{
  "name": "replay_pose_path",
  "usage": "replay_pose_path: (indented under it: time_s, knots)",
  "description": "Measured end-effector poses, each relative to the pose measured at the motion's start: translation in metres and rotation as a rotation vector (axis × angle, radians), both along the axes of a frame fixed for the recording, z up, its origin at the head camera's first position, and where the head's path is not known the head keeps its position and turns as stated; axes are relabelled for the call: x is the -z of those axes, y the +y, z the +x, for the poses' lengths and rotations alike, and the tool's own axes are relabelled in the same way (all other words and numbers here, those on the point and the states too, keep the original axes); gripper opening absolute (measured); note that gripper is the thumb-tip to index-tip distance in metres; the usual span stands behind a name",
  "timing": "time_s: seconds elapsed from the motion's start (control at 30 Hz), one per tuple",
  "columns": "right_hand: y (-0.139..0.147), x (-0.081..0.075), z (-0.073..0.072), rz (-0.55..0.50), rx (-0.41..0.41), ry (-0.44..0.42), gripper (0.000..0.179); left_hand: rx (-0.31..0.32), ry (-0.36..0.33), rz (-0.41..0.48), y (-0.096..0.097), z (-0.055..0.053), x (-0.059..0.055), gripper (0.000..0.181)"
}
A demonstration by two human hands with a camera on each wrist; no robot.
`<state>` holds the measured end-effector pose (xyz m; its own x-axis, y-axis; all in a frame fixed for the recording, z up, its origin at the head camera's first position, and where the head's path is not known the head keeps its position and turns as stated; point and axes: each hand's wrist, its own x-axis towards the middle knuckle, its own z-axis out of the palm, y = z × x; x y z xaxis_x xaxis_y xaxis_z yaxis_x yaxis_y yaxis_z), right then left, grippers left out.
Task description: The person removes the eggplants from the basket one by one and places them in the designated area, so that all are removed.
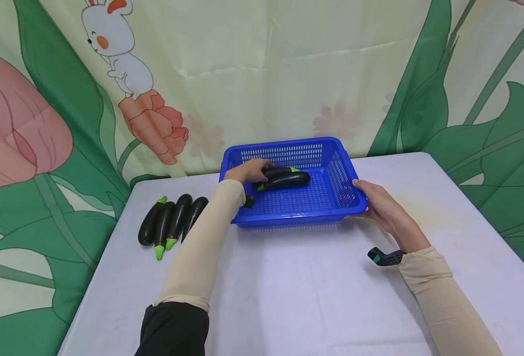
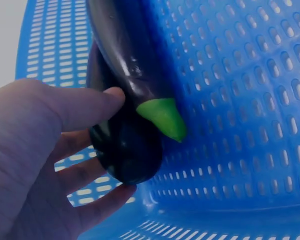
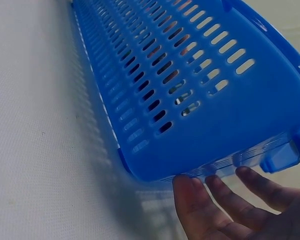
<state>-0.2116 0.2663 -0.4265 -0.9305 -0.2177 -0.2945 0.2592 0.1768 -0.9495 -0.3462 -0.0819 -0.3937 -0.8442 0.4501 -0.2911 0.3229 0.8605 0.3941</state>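
Held eggplant (image 1: 276,171) was inside the basket (image 1: 320,193), its rounded end pinched between the left hand's (image 1: 246,171) thumb and fingers; long axis ran rightward from them. Left hand nearer. Second eggplant (image 1: 287,181) lay alongside, nearer me. Right of the fingers: bare basket floor, far wall, then right hand (image 1: 382,205) gripping the edge. Leftward, outside: four eggplants (image 1: 179,217) on the table (image 1: 288,287).

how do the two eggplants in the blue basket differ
The front eggplant points its green end left in the head view; the rear eggplant's points right. The left grip is around the rear eggplant's rounded end, while the front eggplant's rounded end is free. Both are dark, glossy and elongated.
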Motion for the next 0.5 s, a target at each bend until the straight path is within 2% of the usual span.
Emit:
replay_pose_path:
  time_s: [0.23,0.4,0.5]
  knots:
    - [-0.002,0.002,0.000,-0.008,0.004,-0.006,0.079,-0.025,-0.002,0.013,-0.004,0.002,0.001,0.049]
    - [-0.001,0.002,0.001,-0.013,0.004,-0.001,0.079,-0.051,0.011,0.018,-0.004,0.005,-0.006,0.047]
    - [0.001,0.002,0.001,-0.019,0.004,0.007,0.078,-0.044,0.027,-0.004,-0.004,0.006,-0.012,0.046]
